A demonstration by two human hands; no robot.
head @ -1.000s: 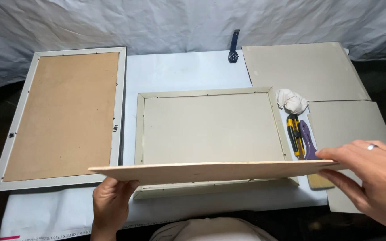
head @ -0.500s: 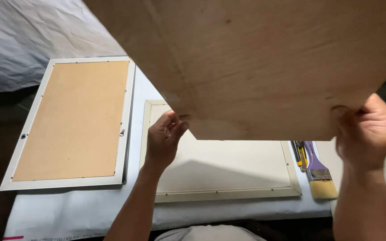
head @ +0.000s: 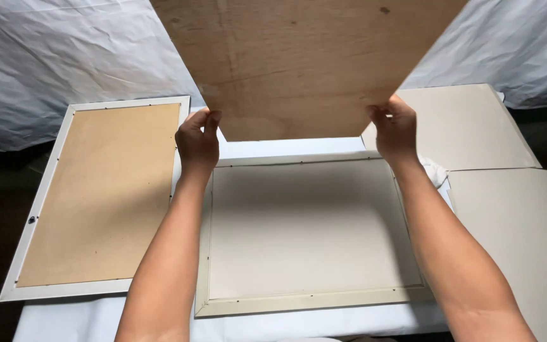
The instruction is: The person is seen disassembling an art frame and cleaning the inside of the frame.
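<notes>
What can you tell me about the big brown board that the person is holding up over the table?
The large thin brown wooden board looks like plywood or hardboard, with a faint grain and a few small dark specks. It is lifted clear of the table and tilted, its top running out of view. The left hand pinches its lower left corner and the right hand its lower right corner. It hangs above the pale frame lying face down and throws a shadow on that frame's backing.

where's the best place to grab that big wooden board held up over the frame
By its near bottom corners, one hand from each side, as the left hand and right hand do now. The wooden board is wide, thin and raised above the open frame; spread grips likely limit twisting.
</notes>
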